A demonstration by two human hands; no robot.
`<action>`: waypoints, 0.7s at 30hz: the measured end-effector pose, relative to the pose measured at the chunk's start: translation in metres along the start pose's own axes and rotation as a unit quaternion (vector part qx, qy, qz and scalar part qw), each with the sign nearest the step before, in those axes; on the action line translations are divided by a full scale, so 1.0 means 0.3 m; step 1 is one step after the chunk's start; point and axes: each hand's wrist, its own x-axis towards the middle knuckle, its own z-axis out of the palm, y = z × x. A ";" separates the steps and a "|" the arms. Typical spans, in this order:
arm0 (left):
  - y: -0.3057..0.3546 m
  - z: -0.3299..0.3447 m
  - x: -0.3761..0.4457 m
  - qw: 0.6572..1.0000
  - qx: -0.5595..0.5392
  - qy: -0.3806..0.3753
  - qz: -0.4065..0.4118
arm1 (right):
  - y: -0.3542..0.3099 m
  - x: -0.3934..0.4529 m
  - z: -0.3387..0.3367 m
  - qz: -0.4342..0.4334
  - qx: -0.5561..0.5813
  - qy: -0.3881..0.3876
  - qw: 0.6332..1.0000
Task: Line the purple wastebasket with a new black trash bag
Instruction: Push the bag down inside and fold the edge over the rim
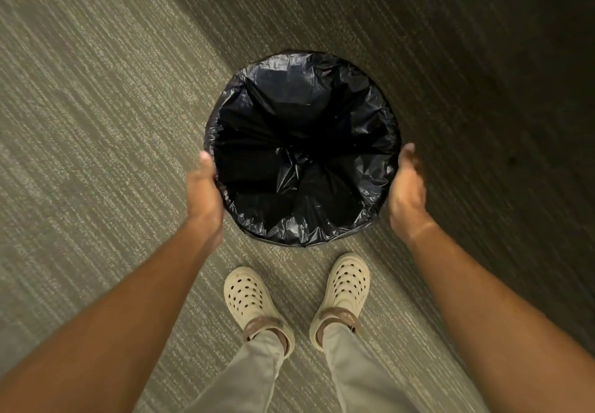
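Open carpet all round, bin mouth unobstructed

The crinkled black plastic trash bag point(302, 142) covers the whole round rim, its mouth gaping and free to reach into from above. The left hand point(204, 192) presses the rim's left side; the right hand point(407, 187) sits just beside its right side, so both flanks are taken. Two cream perforated clogs point(248, 300) stand near the closest edge. The striped grey-green carpet point(96, 122) beyond lies bare.
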 end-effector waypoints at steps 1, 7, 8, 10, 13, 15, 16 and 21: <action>-0.027 -0.006 -0.030 1.000 0.018 0.019 -0.007 | 0.037 -0.034 -0.030 -0.011 -0.003 0.016 1.000; -0.172 -0.018 -0.174 0.993 -0.048 0.054 -0.093 | 0.191 -0.180 -0.100 0.010 0.038 -0.037 0.999; -0.185 -0.020 -0.186 0.992 -0.055 0.056 -0.104 | 0.199 -0.185 -0.100 0.022 0.048 -0.044 0.998; -0.197 -0.022 -0.200 0.990 -0.058 0.057 -0.115 | 0.208 -0.191 -0.098 0.044 0.069 -0.074 0.994; -0.199 -0.012 -0.206 0.988 -0.065 0.057 -0.127 | 0.212 -0.188 -0.102 0.073 0.129 -0.109 0.983; -0.195 -0.009 -0.200 0.985 -0.096 0.042 -0.141 | 0.207 -0.186 -0.110 0.090 0.159 -0.132 0.974; -0.193 -0.007 -0.200 0.981 -0.119 0.027 -0.152 | 0.205 -0.184 -0.113 0.099 0.160 -0.145 0.971; -0.197 0.010 -0.201 0.978 -0.113 -0.003 -0.175 | 0.212 -0.172 -0.099 0.074 0.111 -0.143 0.981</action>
